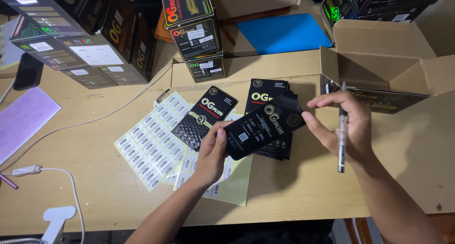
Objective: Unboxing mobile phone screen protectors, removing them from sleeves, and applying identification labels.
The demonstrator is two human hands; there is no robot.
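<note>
Hands meet above the surface point(303, 187): left hand point(211, 154) pinches a black flat packet point(263, 128) by its lower corner, over a stack of similar packets point(270, 94); right hand point(343, 125) touches the packet's far end, fingers loosely closed around a pen point(342, 130). Barcode sticker sheets point(151, 147) lie just left.

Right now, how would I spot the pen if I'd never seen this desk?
Find the open cardboard box at the table's right. Just below it is the right hand; the pen is tucked upright between its fingers, the only thin stick among flat black packets.
</note>
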